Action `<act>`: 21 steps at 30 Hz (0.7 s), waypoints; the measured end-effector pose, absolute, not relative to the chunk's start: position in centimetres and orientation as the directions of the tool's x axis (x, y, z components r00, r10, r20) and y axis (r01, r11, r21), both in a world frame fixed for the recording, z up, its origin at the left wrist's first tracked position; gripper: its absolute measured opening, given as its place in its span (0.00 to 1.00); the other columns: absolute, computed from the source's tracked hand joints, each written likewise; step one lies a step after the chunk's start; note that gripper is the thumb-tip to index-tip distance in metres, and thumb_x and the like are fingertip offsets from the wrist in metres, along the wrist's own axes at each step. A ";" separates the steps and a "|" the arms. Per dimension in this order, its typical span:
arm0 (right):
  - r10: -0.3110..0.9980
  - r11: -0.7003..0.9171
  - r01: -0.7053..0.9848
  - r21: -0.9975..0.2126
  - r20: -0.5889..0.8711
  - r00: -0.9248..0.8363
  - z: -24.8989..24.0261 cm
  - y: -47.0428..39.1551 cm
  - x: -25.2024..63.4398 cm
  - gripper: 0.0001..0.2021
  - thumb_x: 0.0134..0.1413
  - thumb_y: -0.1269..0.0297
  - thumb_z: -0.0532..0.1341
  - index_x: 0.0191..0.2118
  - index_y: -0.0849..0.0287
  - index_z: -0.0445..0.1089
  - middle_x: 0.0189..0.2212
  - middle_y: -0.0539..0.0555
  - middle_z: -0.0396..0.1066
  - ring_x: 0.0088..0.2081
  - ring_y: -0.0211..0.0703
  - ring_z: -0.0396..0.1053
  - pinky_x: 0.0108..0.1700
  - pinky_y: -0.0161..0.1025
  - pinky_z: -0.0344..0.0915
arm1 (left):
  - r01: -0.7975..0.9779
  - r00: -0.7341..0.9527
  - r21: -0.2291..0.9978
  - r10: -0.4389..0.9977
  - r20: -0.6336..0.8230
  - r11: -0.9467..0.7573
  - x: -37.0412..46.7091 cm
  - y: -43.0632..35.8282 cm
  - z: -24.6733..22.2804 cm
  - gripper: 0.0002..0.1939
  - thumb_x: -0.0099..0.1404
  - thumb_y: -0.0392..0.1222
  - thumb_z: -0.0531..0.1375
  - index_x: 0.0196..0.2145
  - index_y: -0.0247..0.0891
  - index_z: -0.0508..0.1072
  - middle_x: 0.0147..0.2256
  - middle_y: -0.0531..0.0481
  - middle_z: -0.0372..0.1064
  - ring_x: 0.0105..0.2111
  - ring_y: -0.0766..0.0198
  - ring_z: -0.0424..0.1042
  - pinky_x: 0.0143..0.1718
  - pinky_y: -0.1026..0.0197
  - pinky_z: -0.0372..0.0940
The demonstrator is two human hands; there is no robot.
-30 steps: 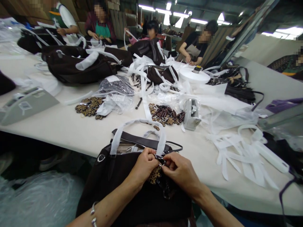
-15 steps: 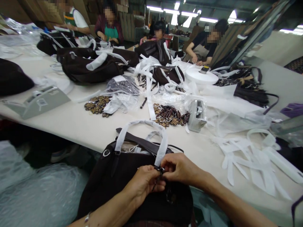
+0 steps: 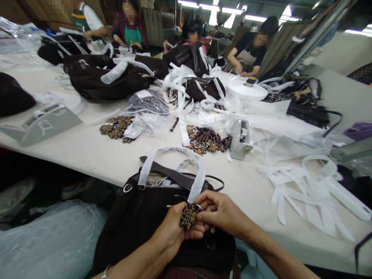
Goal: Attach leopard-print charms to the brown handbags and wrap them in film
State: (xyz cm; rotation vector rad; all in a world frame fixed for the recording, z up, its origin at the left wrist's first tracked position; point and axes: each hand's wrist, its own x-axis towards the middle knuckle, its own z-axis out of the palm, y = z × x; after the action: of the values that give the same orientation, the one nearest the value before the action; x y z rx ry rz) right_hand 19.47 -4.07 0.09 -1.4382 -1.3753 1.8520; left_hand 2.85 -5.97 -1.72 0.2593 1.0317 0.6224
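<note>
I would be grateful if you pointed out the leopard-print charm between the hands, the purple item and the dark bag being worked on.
Leopard-print charm (image 3: 189, 217): head view, middle of its flat face.
Purple item (image 3: 360, 131): head view, its visible middle.
Dark bag (image 3: 162, 205): head view, its front panel.

Dark bag (image 3: 124, 228), top open, white-wrapped handles (image 3: 198, 181) raised; leopard-print flower-shaped charm (image 3: 189, 217), patterned face showing, before bag front.

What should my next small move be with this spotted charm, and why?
I'd probably ease the right hand back slightly to check the join: the left hand supports the charm, while fingers crowd the handle's foot, hiding whether it's fastened.
</note>
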 end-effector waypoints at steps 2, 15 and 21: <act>0.783 -0.414 0.234 -0.880 -0.475 -0.401 0.0 -4.0 19.7 0.10 0.47 0.68 0.66 0.37 0.60 0.68 0.23 0.45 0.70 0.20 0.32 0.68 0.21 0.28 0.67 | -0.293 0.407 0.484 0.566 -0.717 0.824 2.5 -5.6 -1.7 0.15 0.53 0.46 0.65 0.33 0.33 0.70 0.26 0.44 0.76 0.23 0.65 0.75 0.24 0.67 0.70; 0.650 -0.699 0.128 -0.704 -0.700 -0.297 0.9 -4.7 20.5 0.23 0.49 0.43 0.63 0.31 0.61 0.64 0.18 0.47 0.69 0.16 0.37 0.70 0.14 0.28 0.63 | 0.158 0.362 0.921 0.846 -0.391 0.357 1.9 -3.7 -1.3 0.09 0.58 0.43 0.61 0.27 0.36 0.67 0.23 0.56 0.65 0.24 0.68 0.63 0.27 0.66 0.57; 0.576 -0.776 0.093 -0.623 -0.761 -0.298 0.8 -4.9 20.8 0.25 0.51 0.40 0.61 0.34 0.62 0.67 0.20 0.50 0.71 0.13 0.35 0.68 0.12 0.28 0.62 | 0.182 0.397 0.920 0.830 -0.391 0.346 1.9 -3.1 -2.1 0.08 0.57 0.41 0.60 0.26 0.35 0.67 0.22 0.57 0.60 0.24 0.69 0.57 0.27 0.65 0.53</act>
State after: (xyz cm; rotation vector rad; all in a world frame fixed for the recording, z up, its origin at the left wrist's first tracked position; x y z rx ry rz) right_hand 20.84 -4.90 0.76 -1.6280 -0.8369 2.1431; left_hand 1.95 -3.08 -2.08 1.1685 1.1114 0.5580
